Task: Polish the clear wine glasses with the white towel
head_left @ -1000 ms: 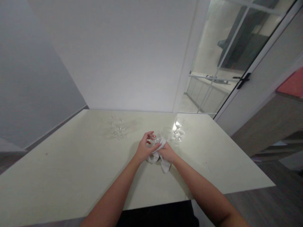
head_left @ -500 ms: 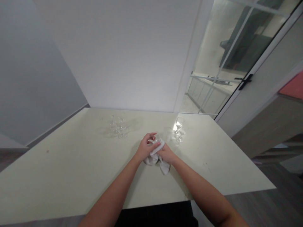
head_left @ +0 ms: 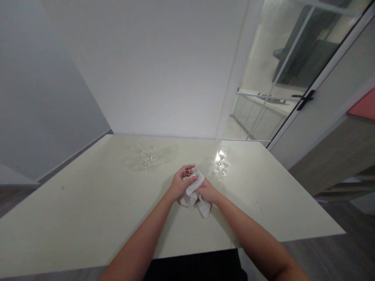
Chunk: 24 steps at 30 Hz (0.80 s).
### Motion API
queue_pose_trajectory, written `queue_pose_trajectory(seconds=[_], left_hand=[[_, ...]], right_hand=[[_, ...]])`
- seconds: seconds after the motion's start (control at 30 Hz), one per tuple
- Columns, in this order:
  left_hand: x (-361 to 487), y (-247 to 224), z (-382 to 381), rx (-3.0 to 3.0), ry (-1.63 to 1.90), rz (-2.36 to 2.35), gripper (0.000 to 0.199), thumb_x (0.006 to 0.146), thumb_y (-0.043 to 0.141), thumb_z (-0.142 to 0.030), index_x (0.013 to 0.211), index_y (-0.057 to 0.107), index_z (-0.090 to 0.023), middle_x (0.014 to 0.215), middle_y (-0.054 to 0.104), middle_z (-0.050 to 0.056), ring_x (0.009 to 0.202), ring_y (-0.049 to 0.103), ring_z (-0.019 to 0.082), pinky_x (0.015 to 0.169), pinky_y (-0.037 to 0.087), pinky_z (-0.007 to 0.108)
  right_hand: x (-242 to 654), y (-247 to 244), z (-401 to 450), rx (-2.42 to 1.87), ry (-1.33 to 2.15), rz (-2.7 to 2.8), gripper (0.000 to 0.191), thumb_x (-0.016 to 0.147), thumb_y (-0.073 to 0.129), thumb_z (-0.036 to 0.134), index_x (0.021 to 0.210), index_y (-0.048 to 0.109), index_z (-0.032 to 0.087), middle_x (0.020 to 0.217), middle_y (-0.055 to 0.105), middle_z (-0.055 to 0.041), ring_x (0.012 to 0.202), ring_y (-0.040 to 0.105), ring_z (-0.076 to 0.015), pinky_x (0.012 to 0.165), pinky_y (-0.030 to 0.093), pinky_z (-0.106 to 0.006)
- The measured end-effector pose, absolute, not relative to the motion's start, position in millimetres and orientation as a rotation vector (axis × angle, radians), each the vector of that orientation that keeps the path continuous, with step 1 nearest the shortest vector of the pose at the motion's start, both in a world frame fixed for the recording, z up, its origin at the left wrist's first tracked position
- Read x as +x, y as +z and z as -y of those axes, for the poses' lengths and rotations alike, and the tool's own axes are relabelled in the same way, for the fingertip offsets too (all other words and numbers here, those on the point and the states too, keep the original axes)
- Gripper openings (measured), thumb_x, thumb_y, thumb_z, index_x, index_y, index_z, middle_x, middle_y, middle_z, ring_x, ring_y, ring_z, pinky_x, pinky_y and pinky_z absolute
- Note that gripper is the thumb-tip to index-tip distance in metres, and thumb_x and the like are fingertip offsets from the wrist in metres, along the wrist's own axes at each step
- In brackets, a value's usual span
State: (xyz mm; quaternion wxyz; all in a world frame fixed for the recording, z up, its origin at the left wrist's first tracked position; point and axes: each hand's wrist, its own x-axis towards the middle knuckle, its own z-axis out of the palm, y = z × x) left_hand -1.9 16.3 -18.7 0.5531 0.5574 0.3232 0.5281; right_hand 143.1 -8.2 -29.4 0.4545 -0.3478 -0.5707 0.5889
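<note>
A clear glass is held near the middle of the table, with my left hand wrapped round its left side. Bunched against the glass is a white cloth, which my right hand grips from the right; part of the cloth hangs down below the hands. The right fingers are largely hidden by the cloth. Several clear glasses stand in a group at the back left. More clear glasses are at the back right, in a bright reflection.
The pale table reaches back to a white wall panel. Behind its right side is a glass-paned door with a black handle. Dark clothing shows at the front edge.
The view has shifted very slightly. Both hands keep their hold on the glass and cloth, with barely any visible movement.
</note>
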Motion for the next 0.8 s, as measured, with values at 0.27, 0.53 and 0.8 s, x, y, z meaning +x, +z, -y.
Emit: queue_pose_trajectory(seconds=[0.27,0.53,0.8], left_hand=[[-2.6,-16.1,-13.5,1.16,1.163,-0.561,0.06,0.067,0.08,-0.041,0.12,0.061,-0.02,0.106,0.067,0.009,0.096,0.062,0.021,0.081,0.048,0.03],[0.9,-16.9,-12.3,1.111,1.181,-0.79,0.046,0.063,0.082,-0.04,0.101,0.067,-0.017,0.084,0.064,0.001,0.074,0.059,0.014,0.068,0.044,0.024],[0.5,-11.7,-11.0,1.091,1.227,-0.72,0.048,0.064,0.081,-0.042,0.102,0.065,-0.016,0.092,0.071,0.005,0.085,0.064,0.018,0.081,0.047,0.03]], right_hand=[[145.8,-34.0,9.5,-0.872,1.566,1.286,0.04,0.066,0.075,0.028,0.104,0.066,0.019,0.094,0.069,-0.0023,0.085,0.06,-0.0158,0.082,0.048,-0.03],[143.3,-29.3,11.3,-0.904,1.619,1.238,0.038,0.065,0.075,0.028,0.101,0.066,0.018,0.085,0.069,-0.0005,0.076,0.06,-0.0137,0.073,0.048,-0.025],[147.9,-32.9,11.0,-0.9,1.681,1.106,0.043,0.065,0.077,0.029,0.106,0.065,0.02,0.095,0.071,-0.0005,0.086,0.063,-0.0151,0.077,0.049,-0.025]])
